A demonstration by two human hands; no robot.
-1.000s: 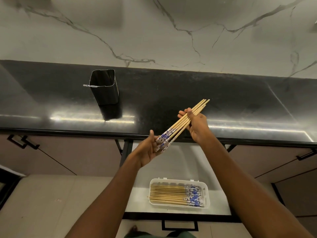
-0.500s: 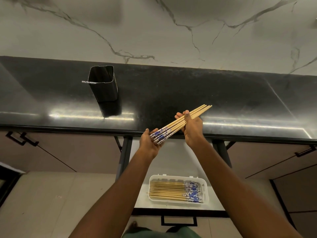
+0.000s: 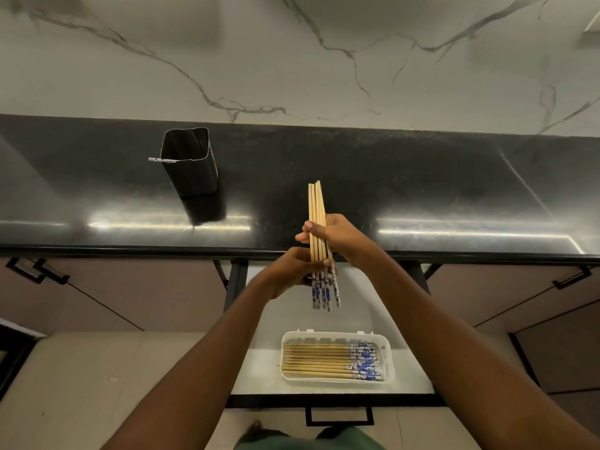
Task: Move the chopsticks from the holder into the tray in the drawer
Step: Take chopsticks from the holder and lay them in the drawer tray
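Observation:
Both hands hold one bundle of several wooden chopsticks (image 3: pixel 315 209) with blue-and-white patterned ends, almost upright over the counter's front edge. My right hand (image 3: pixel 337 237) grips the bundle's middle, and my left hand (image 3: pixel 293 271) is closed on it just below, above the patterned ends. A dark metal holder (image 3: pixel 194 170) stands on the counter at the left with one chopstick end (image 3: pixel 161 160) poking out over its rim. Below, in the open drawer (image 3: pixel 259 362), a white tray (image 3: pixel 388 358) holds several chopsticks lying side by side.
The black countertop (image 3: pixel 422 190) runs across the view under a white marbled wall. Closed cabinet fronts with black handles flank the open drawer on both sides. The drawer's black handle (image 3: pixel 339 415) is at its near edge.
The bundle has swung from a slant pointing up-right to nearly upright, patterned ends down. Both hands stayed on it, the left now lower on the bundle.

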